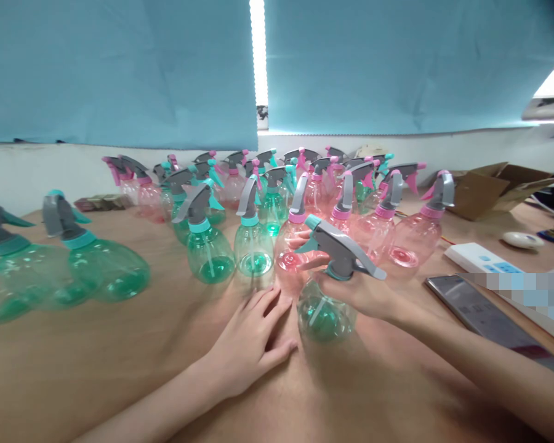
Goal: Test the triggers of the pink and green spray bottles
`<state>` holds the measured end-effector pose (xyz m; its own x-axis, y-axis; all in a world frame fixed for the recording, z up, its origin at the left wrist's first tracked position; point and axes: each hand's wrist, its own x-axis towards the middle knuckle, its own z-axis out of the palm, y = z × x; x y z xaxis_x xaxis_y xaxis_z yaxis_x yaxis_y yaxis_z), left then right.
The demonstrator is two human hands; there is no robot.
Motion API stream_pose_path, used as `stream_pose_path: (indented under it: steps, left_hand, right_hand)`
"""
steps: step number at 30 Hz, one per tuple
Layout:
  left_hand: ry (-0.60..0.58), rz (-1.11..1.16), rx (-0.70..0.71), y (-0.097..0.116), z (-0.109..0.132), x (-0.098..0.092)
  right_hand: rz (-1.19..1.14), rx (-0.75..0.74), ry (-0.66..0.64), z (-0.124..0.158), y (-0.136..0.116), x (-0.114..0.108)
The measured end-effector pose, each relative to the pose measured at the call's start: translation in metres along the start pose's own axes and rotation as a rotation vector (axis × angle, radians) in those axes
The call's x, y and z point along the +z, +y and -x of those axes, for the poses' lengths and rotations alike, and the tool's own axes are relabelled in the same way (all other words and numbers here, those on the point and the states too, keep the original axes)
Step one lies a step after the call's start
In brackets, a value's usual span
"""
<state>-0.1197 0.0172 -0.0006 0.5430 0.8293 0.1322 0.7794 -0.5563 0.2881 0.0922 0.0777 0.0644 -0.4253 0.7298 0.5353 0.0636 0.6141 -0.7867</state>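
One green spray bottle (pixel 325 321) is held around its neck (pixel 341 269) in the right hand (pixel 361 294), in front of pink bottles (pixel 416 239), while the left hand (pixel 245 342) lies palm-down, fingers loosely spread, on the desk (pixel 96 369). Careful handling likely means gripping the neck, not the trigger (pixel 306 245).
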Motion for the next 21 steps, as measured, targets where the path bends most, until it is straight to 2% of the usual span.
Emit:
stream_pose_path:
  steps: [13,21]
  left_hand:
    - [0.001,-0.009,0.001,-0.0012,-0.0001,0.0025]
    - [0.005,-0.019,-0.001,-0.0013,0.0013,0.0031]
  right_hand:
    - [0.083,-0.043,0.014,-0.0001,0.0034,0.0000]
    - [-0.003,0.049,-0.030,-0.0016,0.0014,-0.0016]
